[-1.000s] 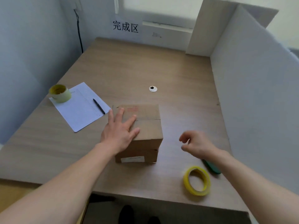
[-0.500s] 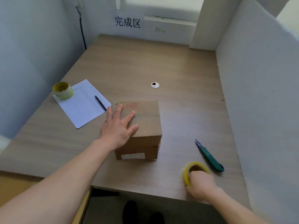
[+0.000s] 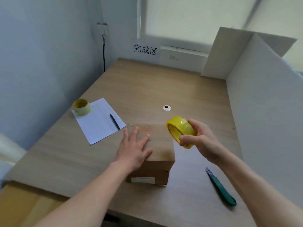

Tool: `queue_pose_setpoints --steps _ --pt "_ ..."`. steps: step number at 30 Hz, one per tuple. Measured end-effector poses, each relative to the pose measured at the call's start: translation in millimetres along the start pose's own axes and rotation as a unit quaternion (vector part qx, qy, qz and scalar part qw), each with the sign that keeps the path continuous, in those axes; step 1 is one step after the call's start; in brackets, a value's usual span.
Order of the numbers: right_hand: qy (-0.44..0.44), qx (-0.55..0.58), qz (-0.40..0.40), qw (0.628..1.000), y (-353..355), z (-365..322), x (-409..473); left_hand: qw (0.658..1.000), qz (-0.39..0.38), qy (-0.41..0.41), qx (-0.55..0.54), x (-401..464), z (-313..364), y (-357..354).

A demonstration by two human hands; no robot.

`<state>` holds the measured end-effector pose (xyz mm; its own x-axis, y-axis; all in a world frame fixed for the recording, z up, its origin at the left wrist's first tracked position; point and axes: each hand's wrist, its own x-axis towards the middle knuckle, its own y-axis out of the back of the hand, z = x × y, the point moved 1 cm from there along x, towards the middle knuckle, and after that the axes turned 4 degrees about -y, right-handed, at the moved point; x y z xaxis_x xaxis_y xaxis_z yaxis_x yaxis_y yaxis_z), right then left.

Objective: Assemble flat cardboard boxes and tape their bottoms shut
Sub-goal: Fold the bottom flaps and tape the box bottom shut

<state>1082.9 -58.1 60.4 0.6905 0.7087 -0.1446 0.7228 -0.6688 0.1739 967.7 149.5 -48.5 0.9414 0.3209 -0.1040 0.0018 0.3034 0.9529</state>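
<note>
Table (image 3: 164, 86): box (image 3: 161, 151), paper (image 3: 98, 122), knife (image 3: 221, 187).

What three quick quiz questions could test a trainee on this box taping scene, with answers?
1. True or false: the left hand lies flat on the cardboard box.
2. What does the right hand hold?
A. green utility knife
B. yellow tape roll
C. pen
3. What does the second, paler tape roll sit on?

Key: 1 true; 2 B; 3 the corner of the white paper sheet.
</note>
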Motion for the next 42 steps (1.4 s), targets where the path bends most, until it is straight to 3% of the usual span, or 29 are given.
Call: queue_pose_setpoints --steps 5,10,13,16,20,30,35,38,42 --pt "-0.037 -0.01 -0.055 0.998 -49.4 10.9 30.2 0.995 0.032 -0.018 -0.088 -4.8 -8.8 12.7" --pt "-0.047 -0.029 -0.061 0.997 -62.4 23.1 45.0 0.948 0.178 -0.04 -0.26 2.2 -11.3 56.2" --pt "-0.059 -0.032 -0.066 0.996 -67.9 23.3 50.9 0.928 0.089 -0.037 -0.36 14.4 1.5 84.3" --pt "-0.066 -0.039 -0.074 0.994 -69.6 22.0 53.0 0.92 -0.031 -0.034 -0.39 22.3 8.4 93.8" --pt "-0.073 -0.039 -0.063 0.995 -69.7 26.0 51.9 0.91 -0.049 -0.048 -0.408 24.3 8.5 94.1" --pt "-0.093 -0.117 -0.079 0.986 -84.2 62.6 47.8 0.924 0.012 0.005 -0.383 17.7 4.6 64.4" --pt "-0.096 -0.121 -0.098 0.983 -74.1 59.1 56.3 0.937 0.017 -0.015 -0.35 21.1 -1.5 58.4" --pt "-0.101 -0.091 -0.108 0.985 -71.6 55.7 61.8 0.976 0.04 -0.031 -0.212 27.8 -11.0 53.6" --pt "-0.11 -0.084 -0.117 0.983 -70.5 54.4 67.5 0.996 -0.061 -0.035 -0.049 38.4 -24.4 36.0"
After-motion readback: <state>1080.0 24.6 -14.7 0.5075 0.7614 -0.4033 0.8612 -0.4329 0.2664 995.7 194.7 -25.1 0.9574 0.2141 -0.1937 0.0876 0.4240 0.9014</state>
